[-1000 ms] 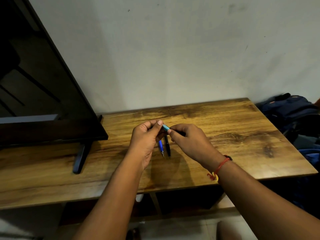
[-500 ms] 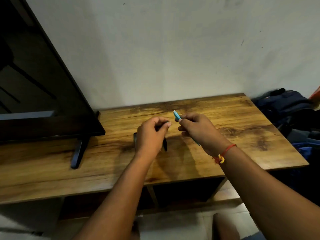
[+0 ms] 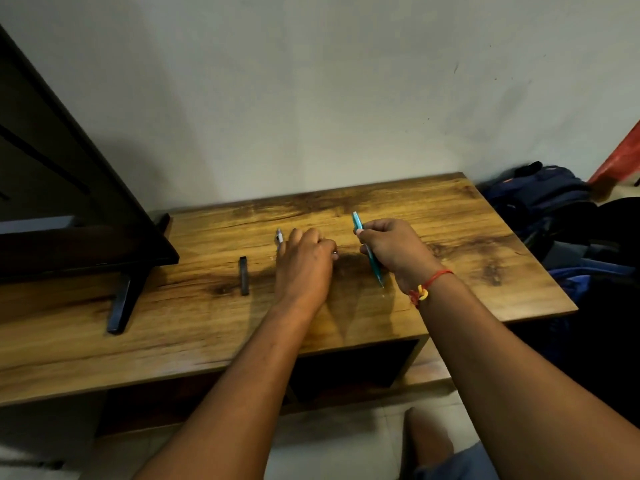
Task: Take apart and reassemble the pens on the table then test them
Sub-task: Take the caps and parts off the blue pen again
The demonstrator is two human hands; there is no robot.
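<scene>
My right hand (image 3: 398,251) grips a teal pen (image 3: 357,221) upright and tilted. Its tip touches the wooden table (image 3: 467,230) in front of my wrist. My left hand (image 3: 304,265) lies low over the table with fingers curled around a pale pen (image 3: 279,236). Only the pen's end shows past the knuckles, and a small metal bit shows at the hand's right side. A short black pen part (image 3: 244,275) lies alone on the table left of my left hand.
A dark TV screen (image 3: 69,209) stands at the left on a black foot (image 3: 121,303). Blue and dark bags (image 3: 547,202) are piled beyond the table's right edge, with something red (image 3: 620,161) behind them. The wall runs along the table's far edge.
My hands have parted: the right one carried the teal pen rightward and set its tip on the table. The left one sank to the tabletop. A black part now lies left of it.
</scene>
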